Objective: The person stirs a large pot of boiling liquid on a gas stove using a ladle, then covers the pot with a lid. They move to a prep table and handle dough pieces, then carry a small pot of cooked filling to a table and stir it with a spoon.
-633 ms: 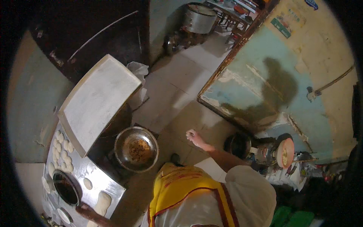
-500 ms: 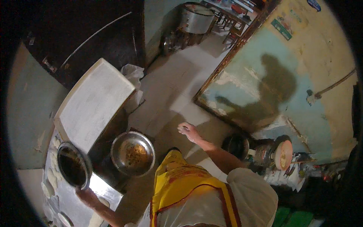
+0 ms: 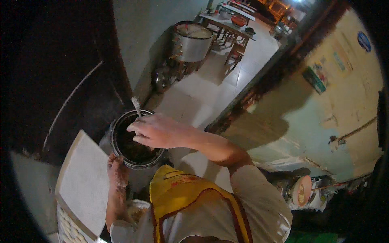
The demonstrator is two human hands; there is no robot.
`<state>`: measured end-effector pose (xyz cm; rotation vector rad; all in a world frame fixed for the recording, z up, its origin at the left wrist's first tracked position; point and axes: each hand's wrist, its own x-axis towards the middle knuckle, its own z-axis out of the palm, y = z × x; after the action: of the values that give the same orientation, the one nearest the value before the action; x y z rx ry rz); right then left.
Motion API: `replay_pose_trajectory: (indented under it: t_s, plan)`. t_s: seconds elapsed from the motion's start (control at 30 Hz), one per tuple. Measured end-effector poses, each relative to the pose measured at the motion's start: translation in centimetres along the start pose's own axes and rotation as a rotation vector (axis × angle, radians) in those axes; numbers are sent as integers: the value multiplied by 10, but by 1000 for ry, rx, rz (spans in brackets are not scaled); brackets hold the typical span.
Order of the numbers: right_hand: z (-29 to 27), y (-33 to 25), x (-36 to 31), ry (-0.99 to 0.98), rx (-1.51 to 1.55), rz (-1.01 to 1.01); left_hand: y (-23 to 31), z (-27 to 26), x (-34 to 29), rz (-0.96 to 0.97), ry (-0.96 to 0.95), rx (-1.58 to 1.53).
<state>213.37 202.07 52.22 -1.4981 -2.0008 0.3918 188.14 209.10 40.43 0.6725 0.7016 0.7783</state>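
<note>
A round metal pot (image 3: pixel 123 156) with a bright rim and dark contents is in front of me, just right of a pale tray. My left hand (image 3: pixel 116 165) grips its near left rim, fingers hooked over the edge. Above the pot's mouth, my right hand (image 3: pixel 158 130) is closed around a utensil with a pale handle (image 3: pixel 136 106). That handle sticks up past the far rim. The utensil's lower end is hidden by my hand. Below my left forearm, part of a shiny steel bowl (image 3: pixel 139 202) shows.
The pale framed tray (image 3: pixel 87 178) lies at left, with several dough pieces (image 3: pixel 69 229) by its near edge. A large metal drum (image 3: pixel 192 42) stands against the far wall. Tables (image 3: pixel 227 24) are farther off. At right are a worn door panel (image 3: pixel 300 117) and a pink bowl (image 3: pixel 302 190).
My view has swung left and farther ahead. My left hand has moved forward with what looks like the same pot. My right hand, empty before, has come over it and closed on the utensil.
</note>
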Motion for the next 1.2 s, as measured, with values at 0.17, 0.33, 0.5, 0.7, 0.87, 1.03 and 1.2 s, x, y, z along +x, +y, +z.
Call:
replay_pose_trajectory:
  t_s: [0.17, 0.33, 0.5, 0.7, 0.87, 1.03, 1.2]
  plan:
    - [-43, 108, 65, -236, -287, 155, -14, 76, 122, -198, 95, 195]
    - [-116, 252, 80, 219, -70, 254, -46, 175, 245, -161, -31, 82]
    - [-208, 416, 51, 790, -346, 364, -90, 255, 377, -182, -126, 163]
    - [-311, 603, 44, 298, -272, 565, -129, 382, 540, -235, -357, 344]
    - [-385, 685, 9, 337, -122, 571, -161, 494, 622, -292, -501, 217]
    - [-470, 788, -24, 553, -132, 720, -226, 610, 722, -449, -702, 168]
    - [-573, 903, -75, 261, -524, 502, -295, 741, 827, -610, -865, 246]
